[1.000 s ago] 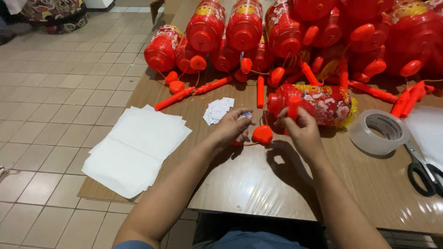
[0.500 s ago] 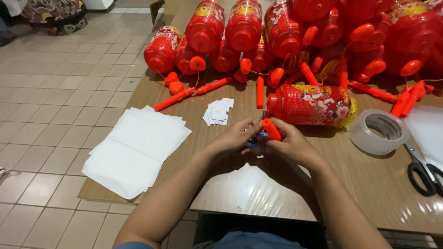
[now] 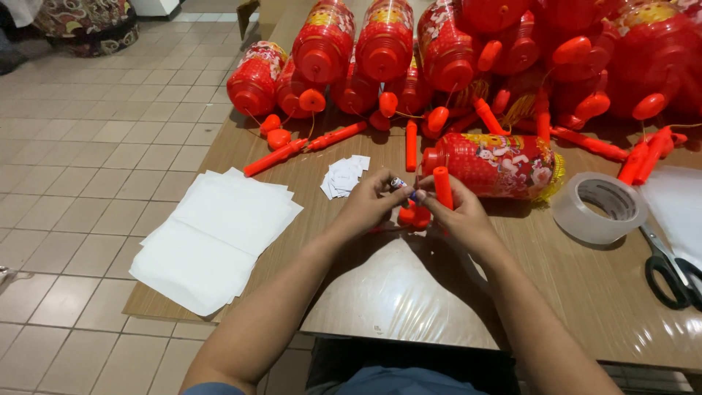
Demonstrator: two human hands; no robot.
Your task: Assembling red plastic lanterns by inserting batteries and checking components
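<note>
Over the table's near middle, my two hands meet. My right hand (image 3: 459,213) grips a red plastic stick handle (image 3: 442,186), held upright. My left hand (image 3: 371,201) pinches a small battery-like piece (image 3: 399,183) against the handle's base. A red heart-shaped part (image 3: 414,216) shows just below, between the hands. Right behind them a red patterned lantern (image 3: 497,165) with a yellow tassel lies on its side.
Several red lanterns (image 3: 380,44) and loose red sticks (image 3: 300,146) crowd the far side of the table. White paper sheets (image 3: 219,234) lie at left, small white slips (image 3: 344,175) near my left hand. A clear tape roll (image 3: 598,207) and black scissors (image 3: 669,271) sit at right.
My hands left the lying lantern and drew toward me. The right hand now holds the red handle upright, and the left hand has come against its base.
</note>
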